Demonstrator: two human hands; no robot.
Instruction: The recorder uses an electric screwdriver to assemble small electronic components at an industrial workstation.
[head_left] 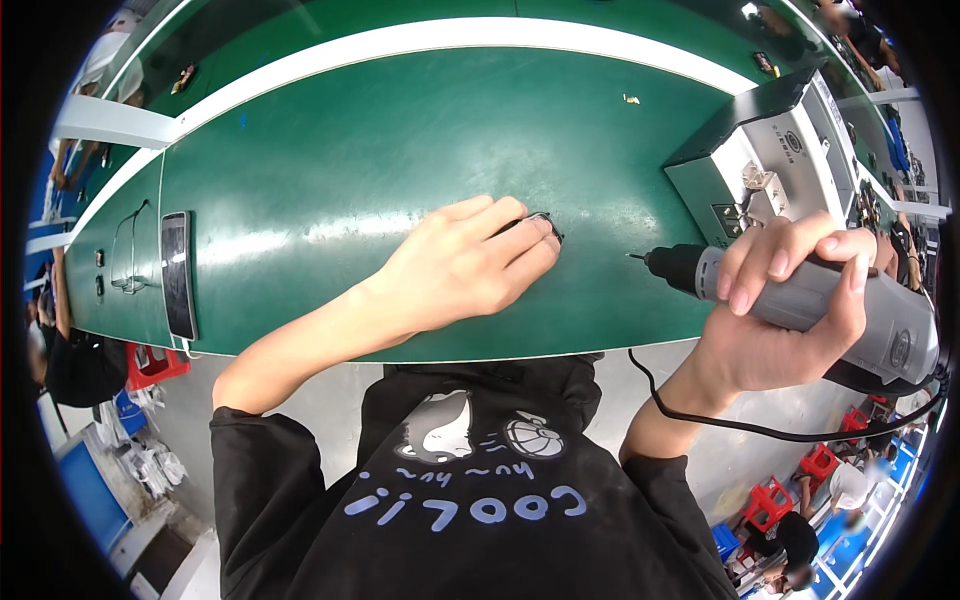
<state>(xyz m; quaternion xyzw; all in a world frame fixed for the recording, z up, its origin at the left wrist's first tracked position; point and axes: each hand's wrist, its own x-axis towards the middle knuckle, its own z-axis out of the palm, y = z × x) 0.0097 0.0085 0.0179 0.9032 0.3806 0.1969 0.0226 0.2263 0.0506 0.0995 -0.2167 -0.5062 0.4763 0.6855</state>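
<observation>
My left hand [465,258] is closed over a small dark object with a shiny rim [545,218] on the green tabletop [350,130]. The fingers cover most of that object, so its kind does not show. In my right hand [785,290] is a grey electric screwdriver [895,335] with a black nose, held roughly level. Its thin bit points left toward my left hand and stays apart from the dark object. Whether a screw sits on the bit is too small to tell.
A white and black box-shaped machine [740,150] with a metal outlet stands behind the screwdriver. A black cable [760,430] hangs below my right forearm. At the left lie a phone [178,275] and a wire stand [130,250]. Red stools [768,502] and people are beyond the table.
</observation>
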